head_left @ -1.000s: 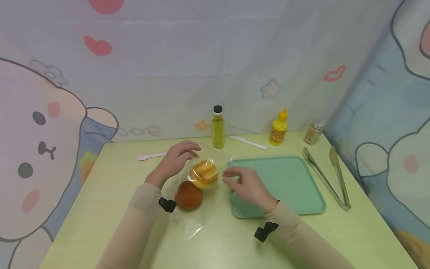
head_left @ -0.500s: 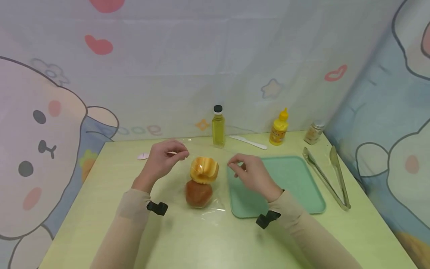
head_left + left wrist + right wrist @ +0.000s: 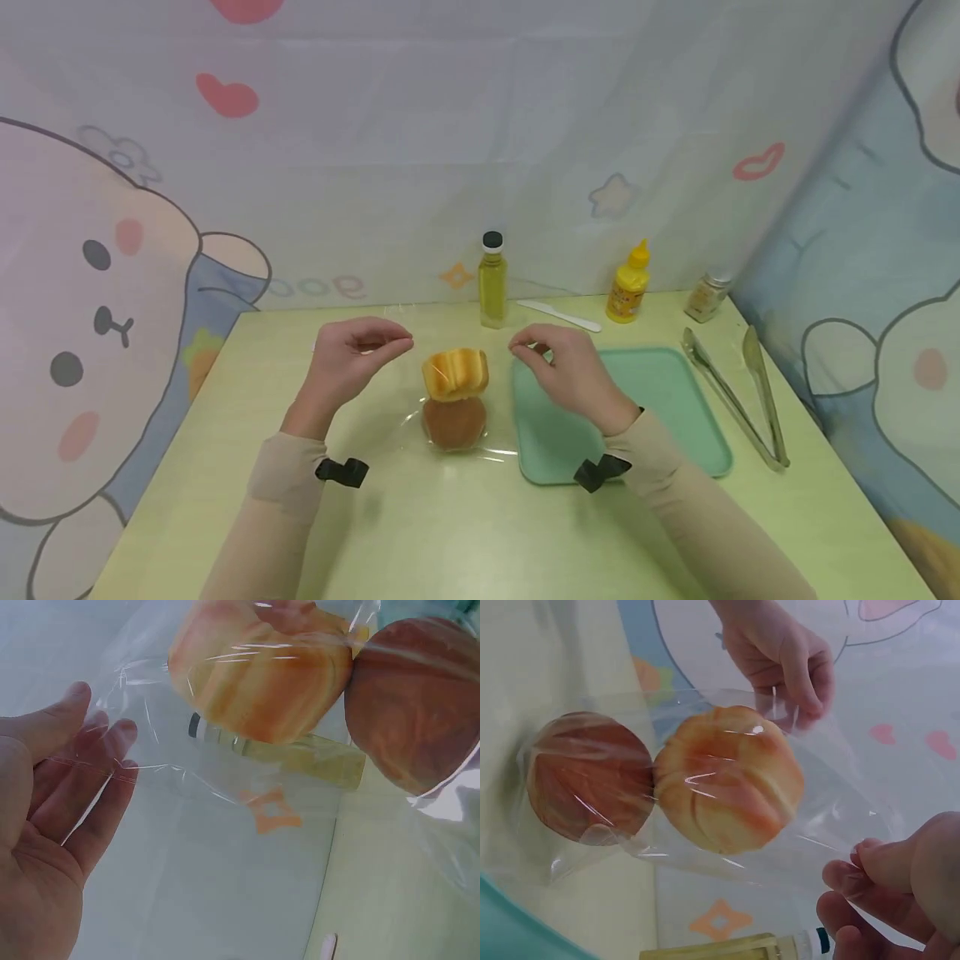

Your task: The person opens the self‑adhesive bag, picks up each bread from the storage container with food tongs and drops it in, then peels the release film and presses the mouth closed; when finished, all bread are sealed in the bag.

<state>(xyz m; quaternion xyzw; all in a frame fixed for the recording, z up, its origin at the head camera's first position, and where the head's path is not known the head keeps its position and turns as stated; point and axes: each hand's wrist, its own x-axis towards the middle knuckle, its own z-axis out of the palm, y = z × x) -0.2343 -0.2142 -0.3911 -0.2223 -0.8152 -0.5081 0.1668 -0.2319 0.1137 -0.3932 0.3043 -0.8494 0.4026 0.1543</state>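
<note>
A clear plastic bag hangs between my two hands with two bread rolls inside. In the head view, the ridged golden roll lies above the smooth brown bun, the two touching. My left hand pinches the bag's upper left edge between thumb and fingertips. On the opposite side, my right hand pinches the other upper edge. The right wrist view shows the film pulled taut from the golden roll to the right thumb and fingertips. The brown bun sits at the bag's bottom end.
A green tray lies right of the bag, under my right hand. Metal tongs rest beyond it. Along the back stand an oil bottle, a yellow squeeze bottle and a spice jar. A white plastic knife lies between the bottles.
My hands have spread apart, the left moving left and the right rising slightly. The brown bun has swung right to hang below the golden roll, and the bag is stretched wider.
</note>
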